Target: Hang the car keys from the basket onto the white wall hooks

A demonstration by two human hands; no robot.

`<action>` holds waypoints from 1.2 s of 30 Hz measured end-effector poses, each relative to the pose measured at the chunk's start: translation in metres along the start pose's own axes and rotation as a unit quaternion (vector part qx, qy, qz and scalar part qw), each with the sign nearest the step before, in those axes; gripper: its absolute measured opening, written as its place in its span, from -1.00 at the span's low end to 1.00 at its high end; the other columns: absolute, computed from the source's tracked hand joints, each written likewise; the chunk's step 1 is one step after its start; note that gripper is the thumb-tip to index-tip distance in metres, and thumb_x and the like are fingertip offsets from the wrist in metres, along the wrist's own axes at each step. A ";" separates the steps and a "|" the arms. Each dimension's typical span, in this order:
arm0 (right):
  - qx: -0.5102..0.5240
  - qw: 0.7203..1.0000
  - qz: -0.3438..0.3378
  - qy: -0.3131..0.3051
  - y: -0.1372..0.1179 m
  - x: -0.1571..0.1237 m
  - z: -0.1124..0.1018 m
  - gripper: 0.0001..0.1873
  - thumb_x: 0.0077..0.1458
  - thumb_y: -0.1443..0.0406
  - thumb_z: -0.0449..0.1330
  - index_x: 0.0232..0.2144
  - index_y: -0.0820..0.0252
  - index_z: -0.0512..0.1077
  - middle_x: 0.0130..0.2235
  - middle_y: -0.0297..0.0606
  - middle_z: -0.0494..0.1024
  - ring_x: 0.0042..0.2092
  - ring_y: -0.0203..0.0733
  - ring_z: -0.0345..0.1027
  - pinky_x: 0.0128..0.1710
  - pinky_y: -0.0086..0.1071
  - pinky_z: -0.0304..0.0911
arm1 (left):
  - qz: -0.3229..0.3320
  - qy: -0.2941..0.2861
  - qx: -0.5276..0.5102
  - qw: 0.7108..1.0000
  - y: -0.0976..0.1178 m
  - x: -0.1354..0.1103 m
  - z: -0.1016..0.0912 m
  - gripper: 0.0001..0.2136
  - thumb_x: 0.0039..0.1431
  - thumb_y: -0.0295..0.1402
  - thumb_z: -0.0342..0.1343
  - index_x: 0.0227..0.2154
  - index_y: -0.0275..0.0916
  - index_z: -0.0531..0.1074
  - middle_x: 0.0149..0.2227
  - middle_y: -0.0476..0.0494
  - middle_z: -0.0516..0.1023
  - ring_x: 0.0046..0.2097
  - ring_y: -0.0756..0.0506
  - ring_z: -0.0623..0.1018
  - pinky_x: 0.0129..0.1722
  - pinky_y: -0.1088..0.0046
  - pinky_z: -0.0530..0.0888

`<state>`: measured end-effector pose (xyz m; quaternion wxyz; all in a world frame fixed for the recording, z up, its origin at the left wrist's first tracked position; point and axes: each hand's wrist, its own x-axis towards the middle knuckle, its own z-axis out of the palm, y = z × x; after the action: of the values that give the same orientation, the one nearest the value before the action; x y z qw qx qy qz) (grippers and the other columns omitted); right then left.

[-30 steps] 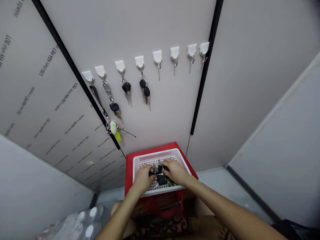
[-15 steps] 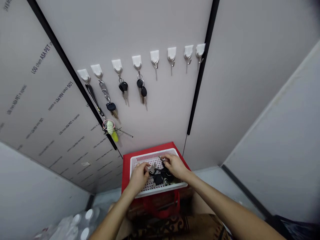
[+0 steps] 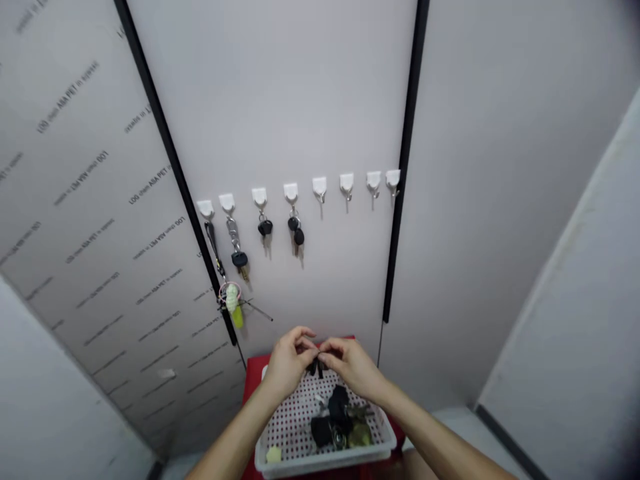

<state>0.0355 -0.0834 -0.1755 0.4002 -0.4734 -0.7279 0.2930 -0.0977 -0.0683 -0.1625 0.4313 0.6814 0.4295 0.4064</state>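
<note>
My left hand (image 3: 287, 363) and my right hand (image 3: 351, 365) meet above the rear of a white perforated plastic basket (image 3: 325, 465). Fingertips of both hands pinch a small black key (image 3: 315, 367), partly hidden by them, and a metal ring may be there too. Below my hands, several keys lie in the basket, among them a black key fob (image 3: 321, 431) and a black fob (image 3: 339, 403) next to brass-coloured keys (image 3: 360, 433). A pale yellow piece (image 3: 273, 455) lies at the basket's front left.
A row of white adhesive hooks (image 3: 320, 188) runs across the grey wall panel ahead, above my hands. Keys hang from the left ones, including a blue-black key (image 3: 239, 259); a yellow-green tagged bunch (image 3: 231, 300) hangs lower left. A red stand (image 3: 253, 380) is under the basket.
Both hands have risen out of the basket and now pinch a small key between them above its rear rim. The view has tilted, so the wall hooks and basket sit lower in the frame.
</note>
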 end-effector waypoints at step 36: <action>-0.208 0.940 -0.100 0.252 -0.041 0.062 -0.072 -0.72 -0.14 0.35 -0.06 -0.31 0.28 0.31 -0.31 -0.21 0.38 -0.31 -0.30 0.22 -0.30 -0.43 0.10 | 0.134 0.076 0.195 0.969 0.036 0.033 0.004 -0.73 -0.15 -0.50 -0.07 -0.28 -0.29 0.26 -0.27 -0.13 0.34 -0.22 0.00 0.33 -0.24 0.47 0.28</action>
<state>0.0646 -0.0385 -0.0867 0.4908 -0.5288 -0.6915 -0.0356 -0.0761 -0.0479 -0.1237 0.1974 0.7711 0.4366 0.4192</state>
